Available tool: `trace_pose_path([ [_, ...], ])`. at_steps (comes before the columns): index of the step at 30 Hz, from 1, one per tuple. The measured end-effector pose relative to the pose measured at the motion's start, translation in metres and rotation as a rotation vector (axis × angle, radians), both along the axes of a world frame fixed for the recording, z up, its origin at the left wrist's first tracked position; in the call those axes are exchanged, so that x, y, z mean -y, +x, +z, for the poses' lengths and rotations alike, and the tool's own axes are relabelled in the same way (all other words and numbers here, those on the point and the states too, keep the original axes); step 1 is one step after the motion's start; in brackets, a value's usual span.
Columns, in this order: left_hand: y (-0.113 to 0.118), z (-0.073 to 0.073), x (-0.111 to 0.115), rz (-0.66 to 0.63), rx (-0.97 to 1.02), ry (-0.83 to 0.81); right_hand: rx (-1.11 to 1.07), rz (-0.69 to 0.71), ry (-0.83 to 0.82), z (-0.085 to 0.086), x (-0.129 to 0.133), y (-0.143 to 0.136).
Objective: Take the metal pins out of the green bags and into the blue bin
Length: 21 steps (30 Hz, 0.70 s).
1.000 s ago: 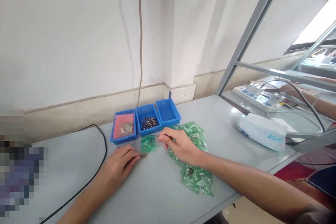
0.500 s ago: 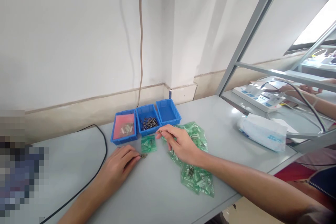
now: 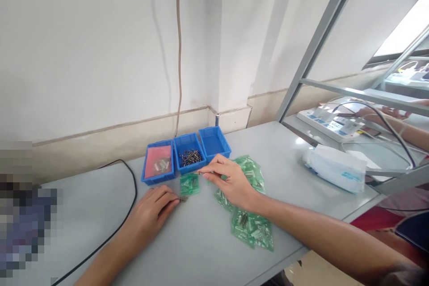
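Observation:
My right hand (image 3: 228,181) pinches a single screw (image 3: 198,173) between thumb and fingertips, just in front of the middle blue bin. That blue bin (image 3: 188,170) holds a heap of loose screws (image 3: 191,157). My left hand (image 3: 156,205) rests on the table with its fingers closed at a small bunch of screws (image 3: 183,199), whose ends stick out past the fingertips. Between the two hands lies a small green plastic bag (image 3: 190,184) with a few small parts inside. Several filled green bags (image 3: 252,228) are piled under and beside my right wrist.
A left blue bin (image 3: 157,180) contains pink material and a clear bag of pale parts. The right blue bin (image 3: 214,143) shows a bare bottom. A black cable (image 3: 134,187) curves along the left. A white soft pack (image 3: 335,170) lies by the metal frame (image 3: 301,76); another person's arms (image 3: 398,127) are beyond.
My right hand has shifted slightly, and the screw in its fingertips now points left, more plainly in view. My left hand has stayed in place.

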<state>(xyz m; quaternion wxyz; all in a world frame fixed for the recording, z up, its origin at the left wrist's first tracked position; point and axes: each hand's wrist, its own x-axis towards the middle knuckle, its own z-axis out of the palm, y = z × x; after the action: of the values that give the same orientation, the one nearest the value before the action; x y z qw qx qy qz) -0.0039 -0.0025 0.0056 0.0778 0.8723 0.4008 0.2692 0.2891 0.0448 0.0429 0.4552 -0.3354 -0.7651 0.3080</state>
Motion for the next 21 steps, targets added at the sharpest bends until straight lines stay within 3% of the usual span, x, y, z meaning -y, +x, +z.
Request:
trace_pose_path([
  [12,-0.0027,-0.0046,0.0,0.002,0.006,-0.018,-0.039,-0.025,-0.196,0.0077,0.0012,0.0012],
  [21,-0.0017,-0.0038,0.0007,0.004,0.004,-0.008,-0.137,0.031,-0.409,0.0053,0.0005,-0.0011],
])
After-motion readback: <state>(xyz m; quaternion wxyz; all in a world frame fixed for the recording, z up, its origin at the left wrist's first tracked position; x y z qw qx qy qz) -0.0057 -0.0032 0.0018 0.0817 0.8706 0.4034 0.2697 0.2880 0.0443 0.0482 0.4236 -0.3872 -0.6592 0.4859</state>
